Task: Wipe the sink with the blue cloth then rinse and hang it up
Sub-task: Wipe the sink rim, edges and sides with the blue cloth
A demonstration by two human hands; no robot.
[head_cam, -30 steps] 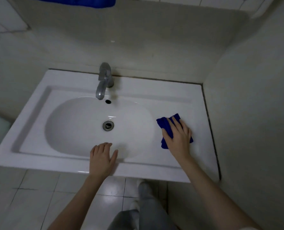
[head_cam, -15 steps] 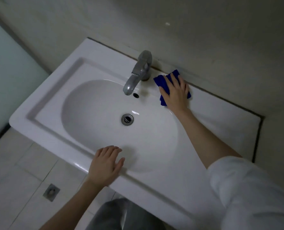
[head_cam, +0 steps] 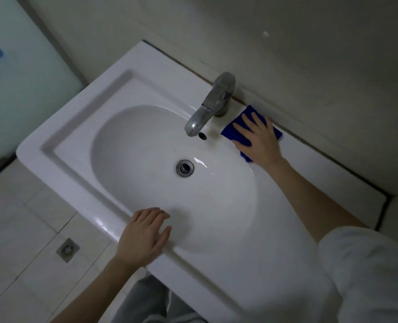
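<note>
The white sink (head_cam: 81, 127) fills the middle of the view, its oval basin dry-looking with a metal drain (head_cam: 185, 168) at the centre. A folded blue cloth (head_cam: 230, 132) lies on the back ledge just right of the chrome tap (head_cam: 213, 103), close to the wall. My right hand (head_cam: 258, 141) presses flat on the cloth with straight fingers, covering most of it. My left hand (head_cam: 144, 236) rests flat on the sink's front rim, fingers relaxed, holding nothing.
The wall runs right behind the back ledge and turns a corner at the sink's right end. A frosted glass panel (head_cam: 18, 78) stands at the left. The tiled floor below has a small floor drain (head_cam: 67, 249). An overflow hole (head_cam: 202, 135) sits under the tap spout.
My right hand has slid the cloth from the sink's right side to the back ledge beside the tap. The view has turned. My left hand has stayed on the front rim.
</note>
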